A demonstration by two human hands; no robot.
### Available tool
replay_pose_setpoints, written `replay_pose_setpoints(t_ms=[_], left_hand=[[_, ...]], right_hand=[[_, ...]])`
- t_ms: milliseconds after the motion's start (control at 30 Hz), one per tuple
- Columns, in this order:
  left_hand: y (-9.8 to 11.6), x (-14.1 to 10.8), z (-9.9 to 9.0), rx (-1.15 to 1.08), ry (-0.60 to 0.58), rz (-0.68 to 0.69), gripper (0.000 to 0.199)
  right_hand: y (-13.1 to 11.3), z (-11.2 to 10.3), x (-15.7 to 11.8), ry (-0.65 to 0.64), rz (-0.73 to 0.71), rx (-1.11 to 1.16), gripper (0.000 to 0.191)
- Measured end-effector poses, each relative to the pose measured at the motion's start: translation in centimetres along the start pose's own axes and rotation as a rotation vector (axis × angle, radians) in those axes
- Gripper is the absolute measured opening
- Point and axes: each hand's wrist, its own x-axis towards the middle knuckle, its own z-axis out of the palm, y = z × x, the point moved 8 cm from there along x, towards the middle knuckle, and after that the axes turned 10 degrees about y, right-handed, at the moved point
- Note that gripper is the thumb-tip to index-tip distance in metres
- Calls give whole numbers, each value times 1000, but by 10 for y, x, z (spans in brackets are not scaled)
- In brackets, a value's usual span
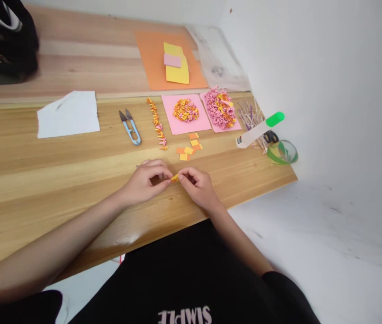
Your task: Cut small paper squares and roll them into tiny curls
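- Left hand (143,183): thumb and forefinger pinch the left end of the yellow piece (175,177).
- Right hand (198,185): thumb and forefinger pinch the right end of the same piece; the remaining fingers are curled.
- Yellow piece: sits between the two sets of fingertips, over the near part of the table (86,173). Long axis runs roughly left to right, right end slightly farther. Neither hand is clearly nearer; each grips one end.
- Slips (187,150): loose orange and yellow, on the far side of the grip and slightly right.
- Row (159,128) of small orange, yellow and pink bits: far and left of the grip, running near to far; its near end lies close to the left hand.
- Snips (131,131): left of the row, blades pointing far.
- Pile (186,110): beyond the slips, on a pink sheet (170,127).
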Motion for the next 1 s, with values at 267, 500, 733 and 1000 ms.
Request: replay_pose_setpoints(t_ms=[267,500,733,1000], left_hand=[[-3,-1,1,20,-5,-6,15],[-1,0,2,39,-7,5,17],[-2,-1,2,26,3,12,17],[0,-1,1,4,32,52,16]], right_hand=[[0,-1,0,3,5,7,14],[1,0,0,7,2,25,13],[0,0,-1,13,-3,20,12],[2,0,0,20,-3,38,13]])
